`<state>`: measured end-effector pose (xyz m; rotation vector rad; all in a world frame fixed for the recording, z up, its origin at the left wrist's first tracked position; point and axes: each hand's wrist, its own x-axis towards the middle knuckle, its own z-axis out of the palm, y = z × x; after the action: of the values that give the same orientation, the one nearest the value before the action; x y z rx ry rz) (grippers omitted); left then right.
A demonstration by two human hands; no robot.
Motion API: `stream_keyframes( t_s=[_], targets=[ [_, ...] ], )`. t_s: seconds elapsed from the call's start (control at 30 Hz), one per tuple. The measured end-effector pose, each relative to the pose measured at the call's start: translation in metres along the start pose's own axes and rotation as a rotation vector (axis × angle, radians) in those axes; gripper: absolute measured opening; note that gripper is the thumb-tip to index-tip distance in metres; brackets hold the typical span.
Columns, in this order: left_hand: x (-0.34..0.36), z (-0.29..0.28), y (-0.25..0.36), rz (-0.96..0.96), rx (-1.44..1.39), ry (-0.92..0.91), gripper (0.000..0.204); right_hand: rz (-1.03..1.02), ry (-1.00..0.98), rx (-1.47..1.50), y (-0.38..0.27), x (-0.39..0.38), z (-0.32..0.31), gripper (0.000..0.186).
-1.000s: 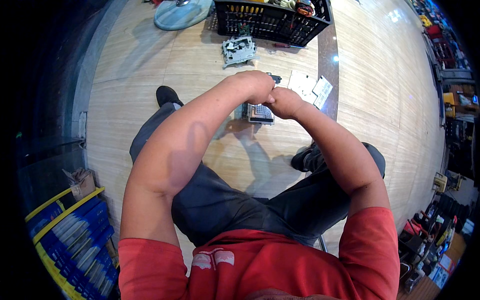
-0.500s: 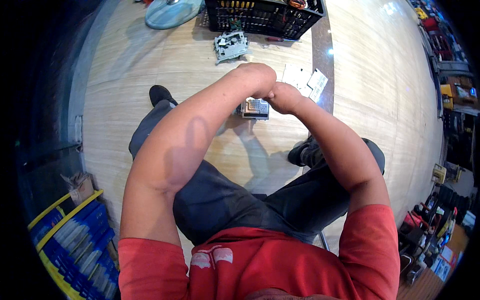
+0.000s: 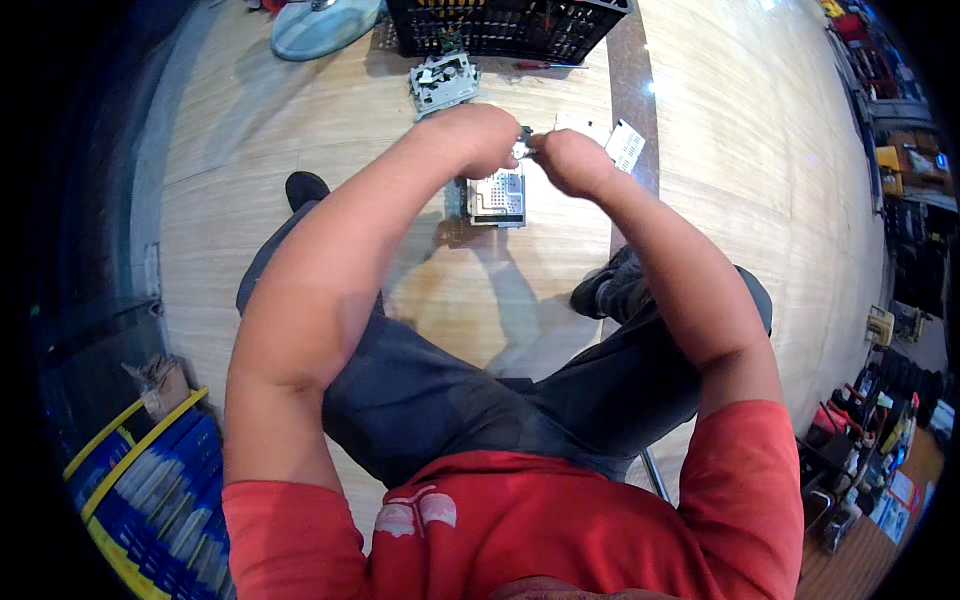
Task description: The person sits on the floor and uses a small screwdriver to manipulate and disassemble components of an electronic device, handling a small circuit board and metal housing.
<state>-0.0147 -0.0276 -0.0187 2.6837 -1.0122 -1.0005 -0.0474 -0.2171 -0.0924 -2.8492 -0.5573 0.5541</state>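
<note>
A perforated silver metal box [image 3: 497, 202], like the housing of an electronic unit, rests on the floor between my feet. Just beyond its far end, my left hand [image 3: 478, 138] is closed on a small silver-and-dark part [image 3: 522, 146]. From the other side my right hand [image 3: 572, 161] pinches toward the same part with bent fingers. The exact kind of this part is too small to tell. My left hand partly covers the far side of the box.
A silver metal frame [image 3: 443, 82] lies beyond my left hand. White metal plates [image 3: 624, 146] lie right of my right hand. Farther off are a black plastic crate [image 3: 500, 35], a screwdriver [image 3: 545, 66] and a round bluish glass base [image 3: 322, 30].
My hands, overlapping before, have drawn slightly apart, and the small part now shows between them. More of the metal box is visible. The whole view has shifted a little.
</note>
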Motion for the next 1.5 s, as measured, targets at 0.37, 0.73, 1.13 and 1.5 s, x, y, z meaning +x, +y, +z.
stream_keyframes(
  t_s=[0.37,0.73,1.13,1.5],
  targets=[
    [-0.058,-0.023,-0.014,-0.076,-0.057,0.194,0.045,0.193,0.267,0.036,0.046,-0.035,-0.022,0.019],
    [-0.100,-0.024,0.006,0.052,-0.218,0.530,0.047,0.287,0.006,0.028,0.120,-0.031,0.048,0.015],
    [-0.067,-0.023,-0.005,-0.045,-0.058,0.238,0.031,0.566,-0.051,0.242,0.179,0.003,0.166,0.025],
    [-0.041,0.012,-0.030,-0.072,-0.148,0.066,0.033,0.788,0.032,0.556,0.187,0.044,0.226,0.023]
  ],
)
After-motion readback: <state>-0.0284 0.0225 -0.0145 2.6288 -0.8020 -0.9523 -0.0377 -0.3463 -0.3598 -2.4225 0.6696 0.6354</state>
